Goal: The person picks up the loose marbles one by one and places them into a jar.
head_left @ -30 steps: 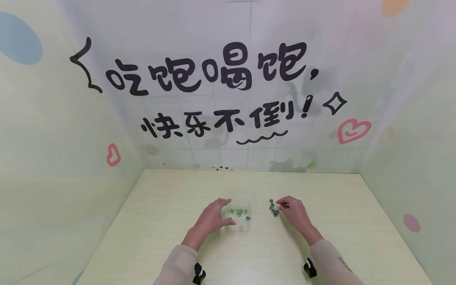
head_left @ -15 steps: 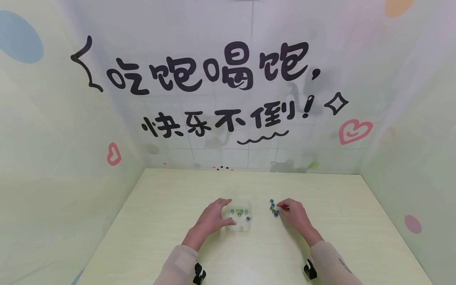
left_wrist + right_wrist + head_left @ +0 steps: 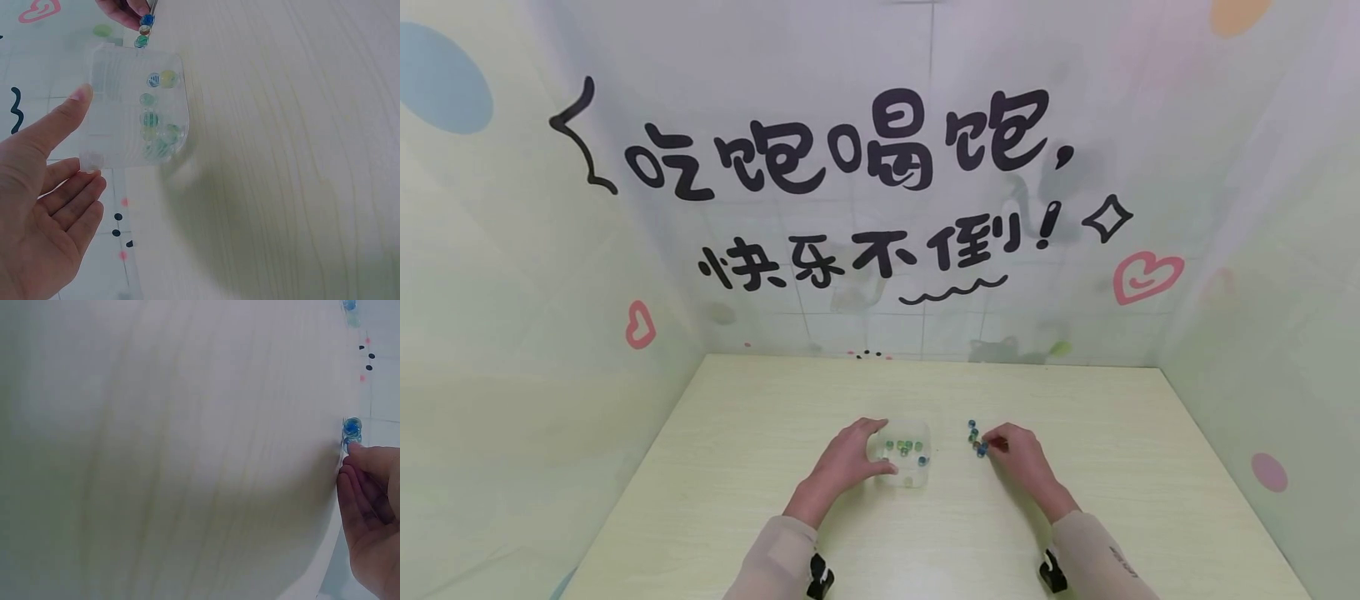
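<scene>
My left hand (image 3: 844, 458) holds the side of a clear plastic box (image 3: 917, 428), thumb at the near edge and fingers toward the far one. Several green, yellow and blue glass marbles lie inside the box, with a blue marble (image 3: 922, 461) to the right. Right of the box, a short uneven line of marbles (image 3: 973, 435) sits on the table. My right hand (image 3: 1021, 452) is at this line, thumb and forefinger together on a blue marble (image 3: 352, 443) in the right wrist view. The other right fingers are bent beneath.
The pale wooden table (image 3: 760, 408) is enclosed by printed fabric walls at the left, right and back. Black lettering (image 3: 887, 250) and pink hearts mark the back wall (image 3: 820, 325). Each wrist carries a small black mount (image 3: 820, 575).
My right fingertips have shifted slightly toward me along the marble line, down to its near blue marbles. The left hand and the box stay where they were.
</scene>
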Motion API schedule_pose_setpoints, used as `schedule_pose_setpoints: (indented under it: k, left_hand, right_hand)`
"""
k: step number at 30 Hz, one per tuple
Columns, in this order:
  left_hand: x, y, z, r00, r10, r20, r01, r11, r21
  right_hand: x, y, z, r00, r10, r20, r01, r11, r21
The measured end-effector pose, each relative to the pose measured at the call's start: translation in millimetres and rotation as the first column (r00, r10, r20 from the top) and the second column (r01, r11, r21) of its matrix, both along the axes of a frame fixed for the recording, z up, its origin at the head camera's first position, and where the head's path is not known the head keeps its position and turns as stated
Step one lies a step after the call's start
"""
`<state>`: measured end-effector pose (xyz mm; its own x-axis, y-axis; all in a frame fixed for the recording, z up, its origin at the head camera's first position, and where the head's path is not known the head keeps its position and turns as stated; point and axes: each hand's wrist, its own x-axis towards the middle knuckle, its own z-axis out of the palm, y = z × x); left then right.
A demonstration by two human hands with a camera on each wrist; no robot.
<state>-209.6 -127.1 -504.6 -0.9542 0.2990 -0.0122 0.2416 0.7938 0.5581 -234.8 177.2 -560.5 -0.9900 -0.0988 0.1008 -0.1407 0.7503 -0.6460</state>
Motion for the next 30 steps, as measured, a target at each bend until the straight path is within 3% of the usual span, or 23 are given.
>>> schedule_pose_setpoints:
  k: [15, 30]
  left_hand:
    - [-0.4, 0.7, 0.3, 1.000, 0.004, -0.004, -0.004, 1.000, -0.002]
    - [-0.3, -0.4, 0.0, 1.000, 0.002, -0.001, -0.002, 1.000, -0.007]
  right_hand:
    - [-0.1, -1.7, 0.6, 1.000, -0.001, -0.022, 0.001, 1.000, 0.023]
    - [2.2, -1.4, 2.7, 1.000, -0.023, -0.008, 0.023, 0.999, -0.022]
